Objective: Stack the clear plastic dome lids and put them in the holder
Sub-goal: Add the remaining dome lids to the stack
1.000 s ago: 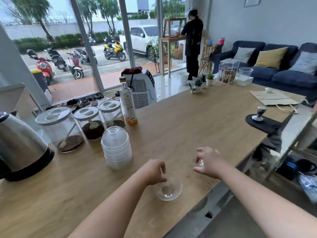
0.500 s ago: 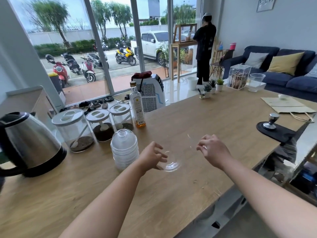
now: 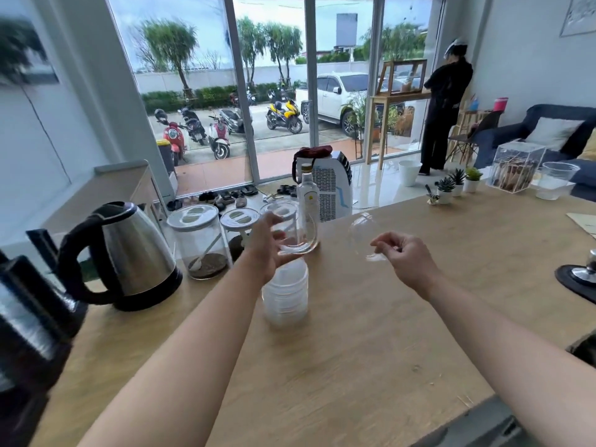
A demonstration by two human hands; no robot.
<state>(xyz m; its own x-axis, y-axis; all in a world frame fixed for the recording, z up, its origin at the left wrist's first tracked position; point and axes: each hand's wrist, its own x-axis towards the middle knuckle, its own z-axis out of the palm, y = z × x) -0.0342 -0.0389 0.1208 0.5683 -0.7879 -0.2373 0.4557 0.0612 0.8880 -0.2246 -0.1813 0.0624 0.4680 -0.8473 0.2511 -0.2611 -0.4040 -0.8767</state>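
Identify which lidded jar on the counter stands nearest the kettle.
The leftmost jar, with a spoon inside; the other two jars sit farther right of the kettle.

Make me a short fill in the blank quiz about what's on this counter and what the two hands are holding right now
1. Each hand holds one clear dome ____.
2. The stack of dome lids stands below the ____ hand.
3. The steel kettle stands to the ____ of the stack.
4. The right hand pinches its lid by the ____.

Missing words: lid; left; left; rim
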